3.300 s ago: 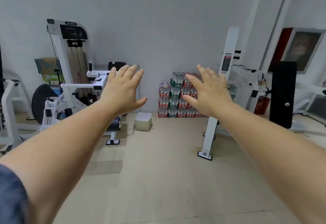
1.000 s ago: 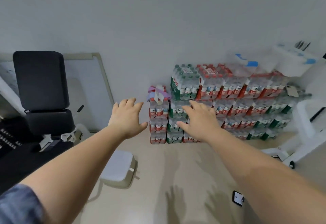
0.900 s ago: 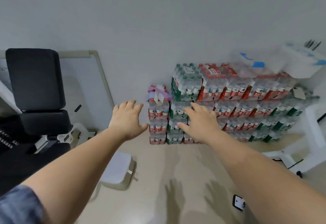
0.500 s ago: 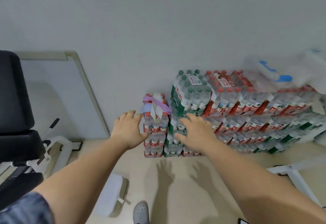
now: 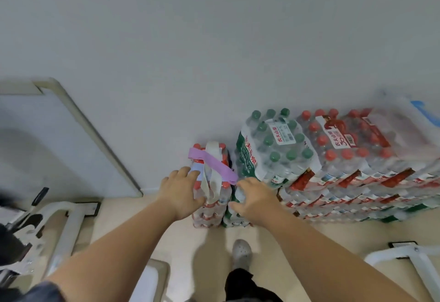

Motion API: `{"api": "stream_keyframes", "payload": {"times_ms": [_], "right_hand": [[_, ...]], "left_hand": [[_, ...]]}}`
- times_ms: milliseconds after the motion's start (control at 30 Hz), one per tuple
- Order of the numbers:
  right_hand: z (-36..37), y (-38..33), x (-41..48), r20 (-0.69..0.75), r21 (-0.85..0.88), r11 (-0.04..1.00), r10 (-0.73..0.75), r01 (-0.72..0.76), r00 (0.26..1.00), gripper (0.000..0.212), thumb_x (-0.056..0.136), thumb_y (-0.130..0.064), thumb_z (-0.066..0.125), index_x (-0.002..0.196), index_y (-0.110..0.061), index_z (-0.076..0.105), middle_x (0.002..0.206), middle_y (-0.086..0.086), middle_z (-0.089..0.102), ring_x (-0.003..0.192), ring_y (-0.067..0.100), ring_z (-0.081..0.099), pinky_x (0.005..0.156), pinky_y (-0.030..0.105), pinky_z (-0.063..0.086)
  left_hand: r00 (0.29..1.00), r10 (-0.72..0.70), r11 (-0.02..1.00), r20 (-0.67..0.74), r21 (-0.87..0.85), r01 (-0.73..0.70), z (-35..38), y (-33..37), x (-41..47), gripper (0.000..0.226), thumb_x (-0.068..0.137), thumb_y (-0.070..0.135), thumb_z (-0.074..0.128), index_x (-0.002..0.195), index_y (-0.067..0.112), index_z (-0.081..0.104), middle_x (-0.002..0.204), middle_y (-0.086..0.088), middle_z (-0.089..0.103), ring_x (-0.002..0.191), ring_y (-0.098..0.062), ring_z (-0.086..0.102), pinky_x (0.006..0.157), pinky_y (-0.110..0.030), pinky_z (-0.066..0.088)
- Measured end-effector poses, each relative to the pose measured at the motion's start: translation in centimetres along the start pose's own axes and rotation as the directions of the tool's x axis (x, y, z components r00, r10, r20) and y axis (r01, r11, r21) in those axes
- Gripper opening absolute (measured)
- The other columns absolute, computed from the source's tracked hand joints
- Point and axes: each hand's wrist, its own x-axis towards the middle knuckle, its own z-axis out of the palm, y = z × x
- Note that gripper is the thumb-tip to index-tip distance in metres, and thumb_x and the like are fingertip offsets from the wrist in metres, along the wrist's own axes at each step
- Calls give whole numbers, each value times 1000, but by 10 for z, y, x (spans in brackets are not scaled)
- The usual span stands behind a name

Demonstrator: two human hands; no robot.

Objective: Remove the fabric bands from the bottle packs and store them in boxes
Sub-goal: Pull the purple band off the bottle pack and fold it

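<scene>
A plain pale grey wall (image 5: 214, 39) fills the upper half of the view and meets a beige floor (image 5: 209, 237). Against the wall's foot stand stacked bottle packs. The leftmost is a narrow stack of red-capped bottles (image 5: 210, 209) with fabric bands over its top pack: a purple band (image 5: 212, 162) runs slantwise across, and a cream band (image 5: 213, 149) crosses under it and hangs down the front. Just to its right sits a green-capped pack (image 5: 273, 151), then a row of red-capped packs (image 5: 345, 139) stretching to the right edge.

The left hand (image 5: 181, 189) reaches to the left side of the banded pack with fingers extended and loose, gripping nothing; whether the fingertips touch the bands I cannot tell. The right hand (image 5: 254, 197) is spread open near the lower end of the purple band, also holding nothing.

A framed whiteboard (image 5: 59, 147) leans on the wall at left. White equipment frames (image 5: 66, 220) stand on the floor, and a pale shoe (image 5: 241, 251) shows below the hands.
</scene>
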Motion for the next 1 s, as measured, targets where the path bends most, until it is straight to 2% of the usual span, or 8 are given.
{"api": "stream_keyframes", "payload": {"times_ms": [167, 367, 433, 533, 633, 733, 867, 1000], "right_hand": [[6, 30, 73, 146, 84, 996, -21, 9, 989, 73, 84, -60, 61, 143, -20, 48, 140, 6, 50, 127, 28, 50, 103, 41, 45], [22, 52, 142, 300, 10, 1000, 4, -7, 954, 72, 84, -59, 58, 144, -21, 45, 145, 6, 46, 126, 29, 51, 105, 45, 47], [30, 56, 157, 350, 27, 999, 28, -40, 936, 70, 87, -54, 60, 145, -18, 44, 150, 6, 42, 129, 29, 50, 107, 43, 45], [48, 58, 175, 408, 70, 993, 58, -94, 911, 72, 89, -48, 64, 150, -18, 38, 156, 8, 34, 135, 31, 46, 110, 40, 41], [67, 57, 186, 428, 150, 972, 99, -179, 898, 73, 89, -47, 66, 151, -21, 35, 158, 8, 32, 137, 30, 44, 110, 38, 39], [80, 56, 192, 455, 209, 936, 162, -282, 875, 80, 86, -50, 68, 152, -26, 30, 155, 8, 34, 137, 30, 45, 112, 39, 40], [90, 55, 202, 474, 241, 895, 229, -375, 851, 84, 82, -56, 67, 152, -30, 27, 153, 8, 37, 136, 30, 46, 111, 42, 41], [96, 53, 205, 449, 297, 865, 246, -403, 859, 82, 77, -59, 67, 147, -32, 35, 150, 4, 43, 134, 26, 47, 111, 41, 41]], "left_hand": [[991, -68, 998, 118, -10, 70, 21, 9, 65, 69, 82, 60, 55, 141, 28, 38, 144, 2, 43, 127, -26, 46, 100, -41, 42], [972, -75, 997, 224, 9, 74, 55, 10, 121, 76, 80, 59, 53, 145, 25, 33, 149, -3, 38, 130, -29, 43, 103, -44, 39], [966, -44, 999, 256, 32, 37, 66, 6, 138, 79, 82, 58, 53, 148, 24, 27, 155, -5, 31, 136, -29, 38, 108, -47, 35], [947, 16, 997, 322, 62, -38, 81, 0, 165, 86, 86, 57, 52, 155, 26, 12, 166, -5, 8, 149, -29, 19, 119, -52, 20], [938, 113, 986, 327, 80, -147, 96, -8, 187, 88, 87, 58, 53, 157, 32, 5, 167, 0, -10, 153, -28, 5, 121, -58, 10], [912, 178, 966, 370, 111, -233, 110, -13, 201, 89, 86, 61, 50, 158, 31, 7, 166, 4, -17, 154, -25, -3, 119, -58, 4], [872, 146, 971, 467, 99, -216, 120, -20, 213, 91, 86, 63, 50, 157, 34, 2, 167, 4, -9, 154, -27, -6, 120, -61, -1], [841, 138, 973, 524, 88, -215, 129, -27, 214, 94, 86, 64, 50, 157, 34, -4, 166, 6, -14, 154, -25, -9, 120, -63, 1]]}}
